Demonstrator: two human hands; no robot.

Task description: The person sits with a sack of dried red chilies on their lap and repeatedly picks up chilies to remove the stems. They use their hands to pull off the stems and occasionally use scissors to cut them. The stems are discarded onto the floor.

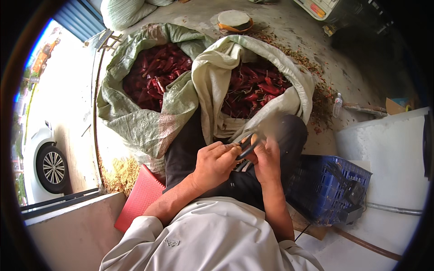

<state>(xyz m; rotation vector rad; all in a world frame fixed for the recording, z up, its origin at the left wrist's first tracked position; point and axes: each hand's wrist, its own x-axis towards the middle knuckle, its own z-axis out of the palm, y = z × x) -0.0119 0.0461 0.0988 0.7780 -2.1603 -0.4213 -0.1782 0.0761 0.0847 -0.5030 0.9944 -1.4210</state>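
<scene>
Above my lap, both hands hold a black looped tool [248, 151] that looks like scissors; its far end is blurred. My left hand [217, 163] pinches one side of it between thumb and fingers. On the other side, my right hand [267, 159] has its fingers closed around the loop. Just beyond my hands stands an open white woven sack [212, 79] of dried red chillies [252, 86], many with stems. To its left, a greenish woven sack [135, 123] with a rolled-down rim holds more red chillies [152, 78].
A red plastic basket [144, 196] leans at my left beside a pile of yellowish bits [118, 174]. On my right, a blue crate [334, 189] carries black devices. Chilli scraps [296, 56], a plastic bottle [337, 105] and a round stool [234, 20] are on the floor. A white car [44, 159] stands outside.
</scene>
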